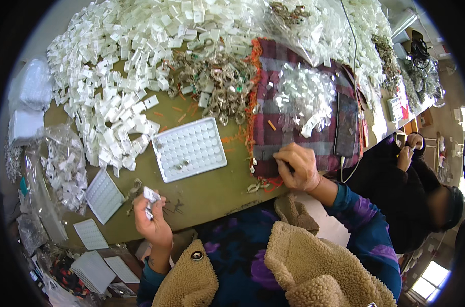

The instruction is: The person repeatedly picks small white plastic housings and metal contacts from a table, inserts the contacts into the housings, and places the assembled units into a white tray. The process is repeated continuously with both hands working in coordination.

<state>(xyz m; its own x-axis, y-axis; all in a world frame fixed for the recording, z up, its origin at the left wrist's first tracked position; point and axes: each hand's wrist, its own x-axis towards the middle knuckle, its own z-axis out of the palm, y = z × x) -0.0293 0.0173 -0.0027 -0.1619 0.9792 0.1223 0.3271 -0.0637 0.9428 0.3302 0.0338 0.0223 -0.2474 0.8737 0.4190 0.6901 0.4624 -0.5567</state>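
Note:
My left hand (156,225) is raised at the table's near edge, its fingers closed on a small white plastic piece (151,195). My right hand (300,166) rests at the near edge of a dark plaid cloth (267,112). Its thumb and fingers are bent together, and whatever is between them is hidden. Farther up the cloth lies a heap of small shiny clear pieces (304,94). Between my hands sits a white tray (207,146) with rows of round wells, a few small metallic items in it.
A large heap of white plastic pieces (120,56) covers the far table, beside a pile of metal rings (225,89). A phone (346,125) with a cable lies on the cloth. More trays (104,194) and clear bags (63,163) stand left. Another person (396,189) is at right.

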